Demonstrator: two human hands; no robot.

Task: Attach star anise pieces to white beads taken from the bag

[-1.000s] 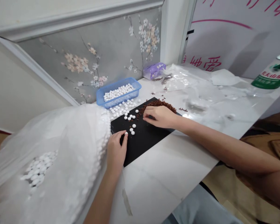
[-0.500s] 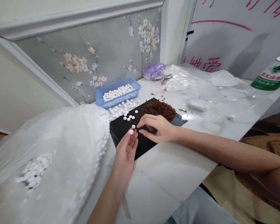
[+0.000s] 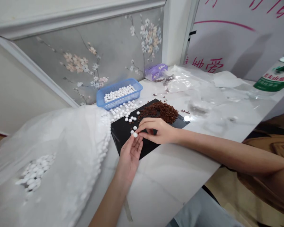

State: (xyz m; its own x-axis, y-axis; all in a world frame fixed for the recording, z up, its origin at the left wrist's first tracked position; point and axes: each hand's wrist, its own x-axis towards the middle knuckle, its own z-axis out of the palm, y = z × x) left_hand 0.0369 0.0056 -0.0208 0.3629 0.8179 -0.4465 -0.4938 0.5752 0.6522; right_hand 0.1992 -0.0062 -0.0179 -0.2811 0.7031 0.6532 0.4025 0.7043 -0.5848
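My left hand pinches a small white ball between thumb and fingertips, palm turned up, over the near side of a black mat. My right hand reaches in from the right, its thumb and forefinger drawn together at the ball; whatever they hold is too small to make out. Two loose white balls lie just beyond the fingertips, and several more sit farther back on the mat. A heap of small, pointed brown pieces covers the mat's far corner.
A blue basket of white balls stands by the wall, with several balls spilled before it. A large translucent bag of balls fills the left. Clear plastic bags, a purple packet and a water bottle are at the back.
My right hand has moved left and its fingertips have closed in on the ball in my left hand. My left hand has shifted slightly right; a second ball now shows behind the held one.
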